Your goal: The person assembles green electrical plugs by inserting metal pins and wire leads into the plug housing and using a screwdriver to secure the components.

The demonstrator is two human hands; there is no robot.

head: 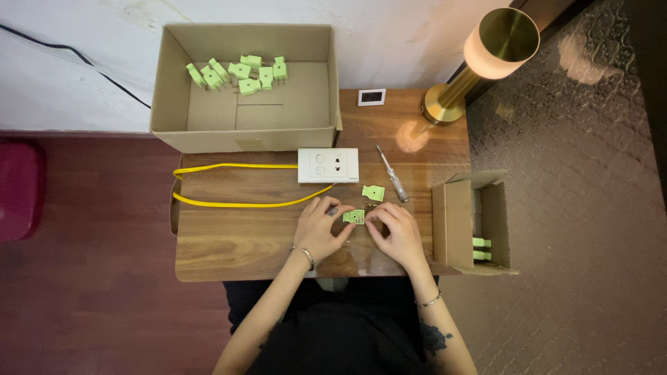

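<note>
Your left hand (321, 228) and right hand (397, 231) meet near the middle of the bench (229, 239), towards its front edge, and together they pinch a small green plug part (355, 217) between the fingertips, both closed on it. Just beyond it lies a second green piece (373, 192), with a few tiny screws beside it (too small to count). A clear-handled screwdriver (393, 175) rests diagonally next to that, near the white socket block (328, 165), whose yellow cable (236, 185) loops out to the left edge. The front left of the glossy wood-grain top is bare, so that is your open room. The back left corner is taken by a large cardboard box (174, 104) holding loose green plugs (240, 73). A smaller open carton (455, 222) stands at the right edge, close beside your right hand, and a brass lamp (445, 104) sits at the back right corner
</note>
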